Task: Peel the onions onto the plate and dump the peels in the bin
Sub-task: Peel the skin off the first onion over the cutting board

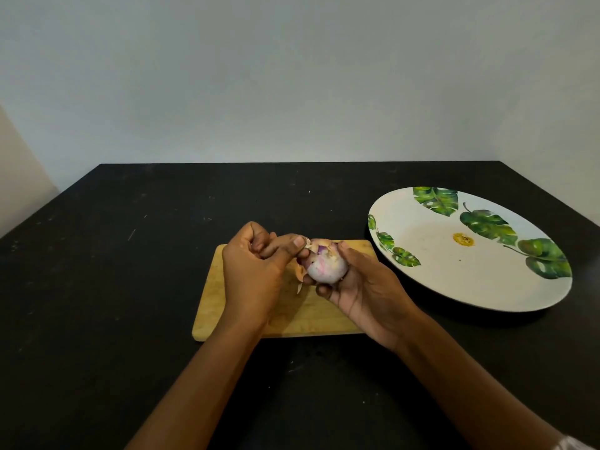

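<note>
Onion [324, 267] rests in the person's right hand [367, 293]. The fingers [321, 289] of that hand curl under and around it, so it cannot roll away. The left hand [253, 271] is just beside it. Its thumb and first finger pinch a dry bit of peel [308, 245] at the top of the onion, and it looks ready to pull that bit off. The other left fingers are curled in, out of the way. A loose flap of peel hangs down between the two hands. Most of the onion looks pale and smooth, so the peeling seems well along, but some skin clings to the top.

Both sets of fingers are above a wooden board [311, 319]. This is likely so that falling bits land there and not on the dark surface [130, 254]. The plate [470, 280] lies on the surface, out past the right fingers, near them but not touching. No onion or peel lies on it, so it seems to be waiting. No bin can be seen.
</note>
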`<state>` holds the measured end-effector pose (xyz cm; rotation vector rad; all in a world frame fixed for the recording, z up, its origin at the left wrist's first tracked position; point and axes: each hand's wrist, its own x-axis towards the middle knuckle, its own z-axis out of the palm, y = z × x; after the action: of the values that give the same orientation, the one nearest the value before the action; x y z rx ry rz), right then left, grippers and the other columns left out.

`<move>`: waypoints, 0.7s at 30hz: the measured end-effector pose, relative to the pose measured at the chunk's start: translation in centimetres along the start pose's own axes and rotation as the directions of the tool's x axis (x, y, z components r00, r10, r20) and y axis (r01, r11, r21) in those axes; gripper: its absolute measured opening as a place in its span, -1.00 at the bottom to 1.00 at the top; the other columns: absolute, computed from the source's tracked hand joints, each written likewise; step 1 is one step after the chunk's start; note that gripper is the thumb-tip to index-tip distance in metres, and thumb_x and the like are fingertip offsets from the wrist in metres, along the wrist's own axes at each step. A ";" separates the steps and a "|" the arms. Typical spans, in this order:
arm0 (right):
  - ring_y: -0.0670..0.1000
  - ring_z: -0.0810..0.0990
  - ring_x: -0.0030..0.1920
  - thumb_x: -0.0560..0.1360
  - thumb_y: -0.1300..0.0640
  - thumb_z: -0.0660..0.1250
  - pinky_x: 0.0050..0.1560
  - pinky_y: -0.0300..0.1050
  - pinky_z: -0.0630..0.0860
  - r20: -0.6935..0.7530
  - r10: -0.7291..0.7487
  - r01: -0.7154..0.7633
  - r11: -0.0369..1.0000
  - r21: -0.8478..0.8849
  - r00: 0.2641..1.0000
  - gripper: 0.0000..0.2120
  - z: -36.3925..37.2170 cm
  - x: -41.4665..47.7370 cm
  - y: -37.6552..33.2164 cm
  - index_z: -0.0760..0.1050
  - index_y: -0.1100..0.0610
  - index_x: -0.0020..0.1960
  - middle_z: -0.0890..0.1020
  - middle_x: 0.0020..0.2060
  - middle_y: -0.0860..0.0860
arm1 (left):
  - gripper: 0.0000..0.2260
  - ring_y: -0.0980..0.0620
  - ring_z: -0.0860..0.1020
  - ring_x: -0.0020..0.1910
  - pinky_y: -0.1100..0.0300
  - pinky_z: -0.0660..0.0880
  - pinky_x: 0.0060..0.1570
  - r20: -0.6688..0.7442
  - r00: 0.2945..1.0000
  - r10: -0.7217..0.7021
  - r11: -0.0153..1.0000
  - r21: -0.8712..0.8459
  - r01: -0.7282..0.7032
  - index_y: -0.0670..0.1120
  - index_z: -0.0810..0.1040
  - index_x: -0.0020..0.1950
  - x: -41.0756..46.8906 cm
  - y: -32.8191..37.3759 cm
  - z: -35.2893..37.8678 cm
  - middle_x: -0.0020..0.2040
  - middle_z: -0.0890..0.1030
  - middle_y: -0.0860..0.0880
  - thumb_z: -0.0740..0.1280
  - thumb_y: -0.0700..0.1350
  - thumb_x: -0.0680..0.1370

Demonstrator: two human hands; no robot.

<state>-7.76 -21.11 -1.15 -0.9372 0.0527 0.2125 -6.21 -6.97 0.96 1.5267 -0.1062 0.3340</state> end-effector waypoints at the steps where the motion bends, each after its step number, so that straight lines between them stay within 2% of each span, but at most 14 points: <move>1: 0.09 0.62 -0.21 0.49 0.04 0.21 -0.30 -0.21 0.53 -0.006 0.005 -0.005 1.000 -0.007 1.000 -0.54 0.0 0.0 0.0 0.45 0.33 0.26 0.62 0.02 0.25 | -0.61 0.10 0.56 -0.33 0.33 0.50 -0.10 -0.027 0.999 0.028 0.999 0.044 -0.027 -0.08 0.24 -0.34 0.0 0.0 0.1 -0.46 0.43 -0.10 0.47 -0.30 0.38; 3: 0.07 0.60 -0.26 0.42 0.02 0.25 -0.33 -0.20 0.49 -0.024 0.007 -0.007 1.000 -0.013 1.000 -0.51 0.0 0.0 -0.1 0.46 0.31 0.24 0.63 -0.03 0.23 | -0.61 0.09 0.59 -0.31 0.38 0.44 0.05 -0.052 0.996 0.079 0.993 0.089 -0.074 -0.10 0.25 -0.34 -0.3 0.2 0.4 -0.40 0.44 -0.26 0.47 -0.33 0.38; 5: 0.06 0.59 -0.31 0.39 0.02 0.28 -0.39 -0.21 0.46 -0.048 0.000 -0.001 1.000 -0.007 0.999 -0.54 0.1 0.0 -0.1 0.47 0.29 0.18 0.63 -0.09 0.21 | -0.65 0.17 0.63 -0.29 0.38 0.39 0.18 -0.048 0.992 0.116 0.990 0.091 -0.111 -0.15 0.27 -0.34 -0.7 0.6 0.7 -0.37 0.50 -0.33 0.44 -0.37 0.39; 6: 0.05 0.58 -0.33 0.38 0.02 0.29 -0.41 -0.22 0.45 -0.065 -0.004 0.004 1.000 -0.002 0.998 -0.57 0.1 0.0 -0.1 0.47 0.27 0.14 0.63 -0.12 0.19 | -0.67 0.21 0.63 -0.29 0.41 0.38 0.18 -0.048 0.990 0.135 0.987 0.093 -0.130 -0.18 0.28 -0.34 -0.9 0.7 0.8 -0.35 0.51 -0.36 0.43 -0.39 0.39; 8: 0.03 0.57 -0.35 0.43 0.06 0.28 -0.44 -0.23 0.44 -0.104 -0.010 0.011 1.000 0.011 0.995 -0.67 0.3 0.0 0.0 0.45 0.24 0.11 0.63 -0.15 0.17 | -0.72 0.24 0.62 -0.28 0.56 0.38 -0.01 -0.055 0.985 0.166 0.982 0.103 -0.160 -0.26 0.30 -0.33 -1.4 0.9 1.1 -0.33 0.49 -0.41 0.40 -0.43 0.40; 10: 0.02 0.56 -0.34 0.54 0.09 0.22 -0.44 -0.23 0.44 -0.139 -0.014 0.016 1.000 0.010 0.990 -0.73 0.5 0.0 0.1 0.44 0.24 0.14 0.62 -0.12 0.18 | -0.69 0.23 0.62 -0.26 0.63 0.34 -0.12 -0.074 0.980 0.184 0.976 0.129 -0.174 -0.21 0.29 -0.34 -1.6 1.0 1.4 -0.33 0.50 -0.41 0.39 -0.45 0.41; 11: 0.01 0.56 -0.33 0.57 0.09 0.20 -0.44 -0.24 0.43 -0.153 -0.017 0.017 1.000 -0.001 0.988 -0.74 0.6 0.0 0.2 0.43 0.25 0.14 0.61 -0.11 0.18 | -0.65 0.20 0.62 -0.26 0.64 0.33 -0.09 -0.084 0.976 0.199 0.971 0.155 -0.184 -0.16 0.27 -0.36 -1.6 0.8 1.4 -0.34 0.49 -0.40 0.38 -0.45 0.41; 12: 0.01 0.55 -0.32 0.59 0.09 0.17 -0.45 -0.24 0.43 -0.166 -0.021 0.019 1.000 -0.016 0.986 -0.75 0.7 0.0 0.2 0.44 0.25 0.13 0.61 -0.12 0.19 | -0.62 0.11 0.63 -0.27 0.62 0.33 -0.01 -0.093 0.971 0.219 0.961 0.194 -0.198 -0.14 0.24 -0.37 -1.5 0.4 1.4 -0.36 0.48 -0.38 0.39 -0.44 0.42; 14: 0.00 0.54 -0.33 0.60 0.09 0.14 -0.46 -0.25 0.42 -0.185 -0.033 0.025 0.999 -0.045 0.982 -0.78 0.8 -0.1 0.4 0.45 0.23 0.06 0.60 -0.14 0.17 | -0.61 -0.11 0.61 -0.28 0.45 0.33 0.23 -0.087 0.961 0.262 0.931 0.286 -0.228 -0.12 0.23 -0.36 -1.3 -0.5 1.1 -0.39 0.45 -0.31 0.40 -0.39 0.43; 15: 0.00 0.54 -0.32 0.61 0.09 0.13 -0.46 -0.25 0.42 -0.191 -0.041 0.030 0.998 -0.058 0.981 -0.79 0.8 -0.1 0.4 0.45 0.22 0.04 0.60 -0.14 0.17 | -0.62 -0.13 0.61 -0.27 0.36 0.35 0.26 -0.072 0.957 0.281 0.916 0.319 -0.244 -0.10 0.24 -0.35 -1.2 -0.8 1.0 -0.40 0.46 -0.25 0.42 -0.36 0.43; 17: 0.00 0.54 -0.28 0.61 0.09 0.12 -0.44 -0.23 0.42 -0.195 -0.053 0.040 0.997 -0.069 0.979 -0.80 0.7 0.0 0.5 0.44 0.20 0.05 0.59 -0.11 0.18 | -0.67 0.13 0.62 -0.22 0.44 0.46 0.01 -0.026 0.956 0.292 0.903 0.338 -0.267 -0.01 0.31 -0.28 -1.2 -0.6 1.0 -0.35 0.52 -0.04 0.44 -0.29 0.44; 18: 0.01 0.54 -0.26 0.61 0.09 0.12 -0.43 -0.21 0.42 -0.197 -0.062 0.049 0.996 -0.071 0.978 -0.80 0.6 0.0 0.5 0.43 0.20 0.06 0.58 -0.09 0.18 | -0.68 0.25 0.60 -0.19 0.50 0.45 -0.13 0.001 0.956 0.294 0.900 0.337 -0.277 0.06 0.33 -0.22 -1.3 -0.4 1.0 -0.31 0.55 0.07 0.44 -0.24 0.44; 19: 0.01 0.54 -0.25 0.62 0.09 0.12 -0.42 -0.20 0.42 -0.200 -0.076 0.061 0.995 -0.080 0.977 -0.79 0.4 0.0 0.5 0.44 0.20 0.07 0.58 -0.08 0.18 | -0.71 0.32 0.58 -0.17 0.52 0.44 -0.19 0.029 0.956 0.292 0.899 0.331 -0.285 0.12 0.35 -0.15 -1.3 -0.3 1.1 -0.28 0.57 0.14 0.45 -0.17 0.44; 21: 0.00 0.54 -0.26 0.63 0.09 0.09 -0.41 -0.19 0.41 -0.182 -0.119 0.096 0.987 -0.127 0.976 -0.77 0.3 -0.1 0.4 0.47 0.19 0.02 0.61 -0.15 0.13 | -0.78 0.32 0.58 -0.13 0.50 0.44 -0.16 0.079 0.960 0.267 0.907 0.317 -0.278 0.14 0.43 -0.02 -1.3 -0.3 1.0 -0.23 0.60 0.19 0.42 0.00 0.43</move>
<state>-7.99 -20.64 -1.23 -1.0729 0.1656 0.0254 -7.24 -8.18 0.39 1.8506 -0.3062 0.5716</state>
